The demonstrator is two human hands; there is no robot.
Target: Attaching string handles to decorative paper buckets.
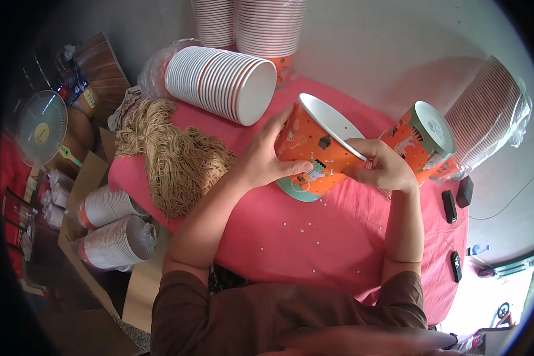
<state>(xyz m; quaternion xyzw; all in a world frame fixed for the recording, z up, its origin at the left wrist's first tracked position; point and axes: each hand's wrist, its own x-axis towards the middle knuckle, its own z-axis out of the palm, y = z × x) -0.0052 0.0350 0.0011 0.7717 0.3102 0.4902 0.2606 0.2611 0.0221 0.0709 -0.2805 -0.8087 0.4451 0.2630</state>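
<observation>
A large orange paper cup [321, 155] with a white inside, cartoon prints and a green band round its base is held up over the pink-covered table, tilted, its mouth up and to the right. My left hand [267, 151] grips its left side, thumb across the printed front. At the rim on the right, my right hand [385, 166] pinches the wall, some fingertips hidden inside the mouth. Just beyond that hand stands another orange cup [406, 139], upside down with its white bottom up. A thick bundle of beige cords [184, 163] lies to the left.
A stack of white-rimmed cups [210, 83] lies on its side at the back, with upright stacks [270, 29] behind. A bagged stack [486, 118] leans on the right. Small pale beads [310, 224] dot the pink cloth [279, 255]. A cardboard box [92, 267] holds more bagged cups.
</observation>
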